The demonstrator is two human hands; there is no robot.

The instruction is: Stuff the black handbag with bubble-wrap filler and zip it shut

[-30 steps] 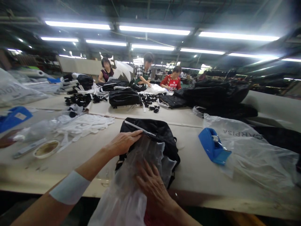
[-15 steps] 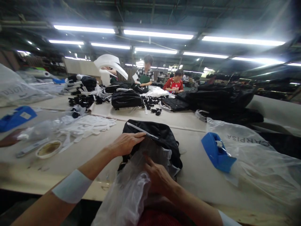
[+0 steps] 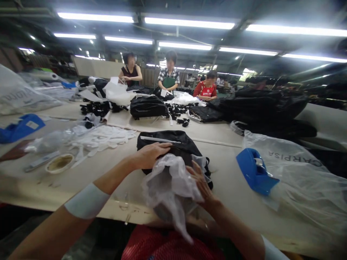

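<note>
A black fabric bag [image 3: 187, 139] with a white strip along its top lies on the table before me. My left hand [image 3: 151, 155] grips the upper left edge of the bag, fingers together over the fabric; the thumb is partly hidden. Crumpled translucent plastic [image 3: 170, 180] rises in front of the bag, blurred by motion, its lower end hanging toward me. At its right side my right hand [image 3: 202, 182] has its fingers spread, touching or close to the plastic and the bag's right part.
A blue tape dispenser [image 3: 255, 173] and a printed plastic bag [image 3: 295, 166] lie to the right. On the left are a tape roll [image 3: 59, 163], white strips [image 3: 108, 139] and another blue dispenser [image 3: 23, 128]. Black bags [image 3: 149, 106] and several people stand beyond.
The plastic has swung up and bunched over the bag's front. My right hand has moved up and right, its fingers spreading. Across the table, white sheets have dropped onto the pile.
</note>
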